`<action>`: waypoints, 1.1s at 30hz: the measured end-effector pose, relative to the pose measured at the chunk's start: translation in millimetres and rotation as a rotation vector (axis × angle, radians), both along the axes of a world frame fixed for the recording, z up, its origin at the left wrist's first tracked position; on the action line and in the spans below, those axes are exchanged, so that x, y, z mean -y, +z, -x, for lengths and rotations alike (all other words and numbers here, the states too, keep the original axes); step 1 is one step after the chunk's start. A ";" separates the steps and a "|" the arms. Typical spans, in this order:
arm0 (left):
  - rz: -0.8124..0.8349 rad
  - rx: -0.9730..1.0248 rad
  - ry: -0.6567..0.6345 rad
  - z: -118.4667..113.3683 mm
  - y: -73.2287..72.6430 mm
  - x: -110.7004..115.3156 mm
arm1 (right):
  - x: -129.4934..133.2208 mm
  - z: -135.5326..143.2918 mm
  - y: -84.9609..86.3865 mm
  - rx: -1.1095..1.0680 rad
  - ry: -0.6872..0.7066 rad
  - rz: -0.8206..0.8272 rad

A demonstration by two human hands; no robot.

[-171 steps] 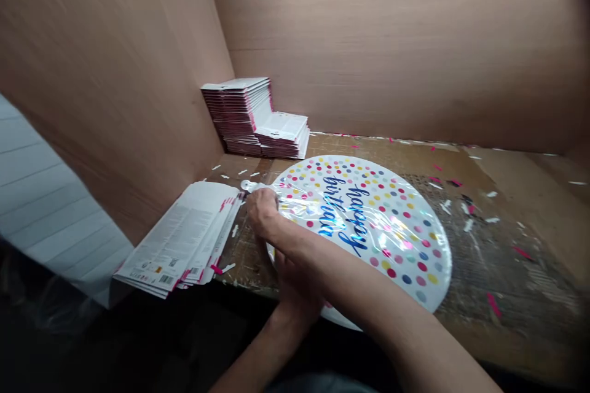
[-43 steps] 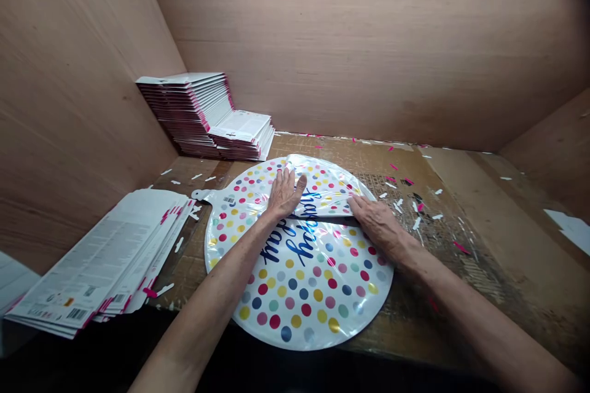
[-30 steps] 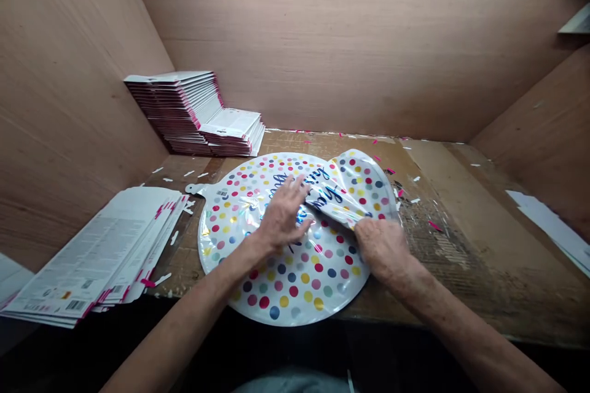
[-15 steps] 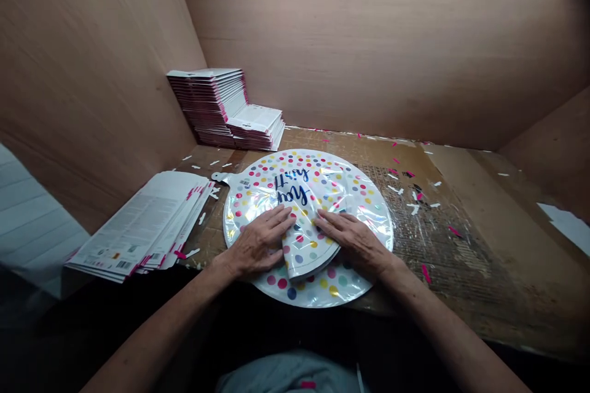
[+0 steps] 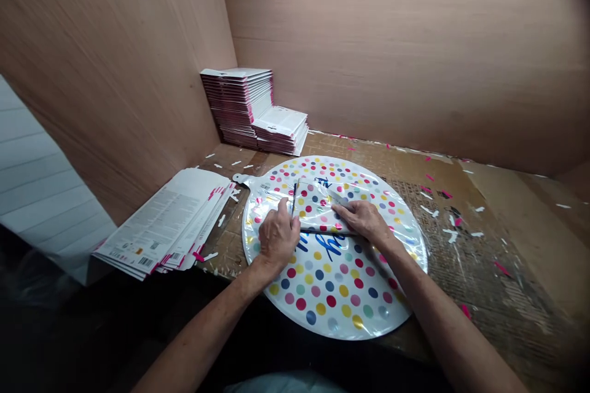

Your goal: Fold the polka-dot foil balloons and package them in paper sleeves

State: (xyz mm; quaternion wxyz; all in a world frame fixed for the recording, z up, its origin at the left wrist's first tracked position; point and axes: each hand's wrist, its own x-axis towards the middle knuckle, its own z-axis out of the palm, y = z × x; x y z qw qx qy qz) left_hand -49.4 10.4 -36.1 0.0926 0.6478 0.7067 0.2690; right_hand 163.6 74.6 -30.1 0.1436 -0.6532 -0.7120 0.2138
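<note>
A flat round foil balloon (image 5: 329, 301), white with coloured dots and blue lettering, lies on the cardboard surface, its tail (image 5: 242, 180) pointing to the upper left. On top of it rests another dotted foil balloon (image 5: 316, 202), folded into a small packet. My left hand (image 5: 279, 236) is at the packet's left edge, thumb against its lower corner and the other fingers curled, index raised. Between thumb and fingers, my right hand (image 5: 366, 219) pinches the packet's right side. Some of the lettering is hidden beneath the packet.
Stacked card sleeves (image 5: 237, 104) stand in the back left corner, with a lower stack (image 5: 281, 120) beside them. More printed sleeves (image 5: 157, 227) fan out at the left. White and pink paper scraps (image 5: 452, 235) litter the cardboard. Wooden panels (image 5: 391, 43) rise behind and left.
The folded balloon has gone from a larger, wedge-like fold to a smaller packet farther up the flat balloon. My hands have moved up with it, and the view has shifted left.
</note>
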 end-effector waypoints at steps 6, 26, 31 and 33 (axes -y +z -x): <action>-0.097 -0.334 -0.385 4.7 -7.3 -15.9 | 5.2 6.4 12.7 0.229 0.012 0.012; 0.256 -0.259 -0.988 57.1 30.3 -60.6 | 56.7 -17.0 -12.5 -0.303 0.583 -0.286; 0.227 0.049 -0.509 35.1 20.4 -56.6 | 22.8 5.4 -5.5 -0.320 -0.086 -0.127; 0.169 0.003 -0.235 19.2 17.2 -54.9 | 8.8 17.6 -1.6 -0.105 -0.177 -0.129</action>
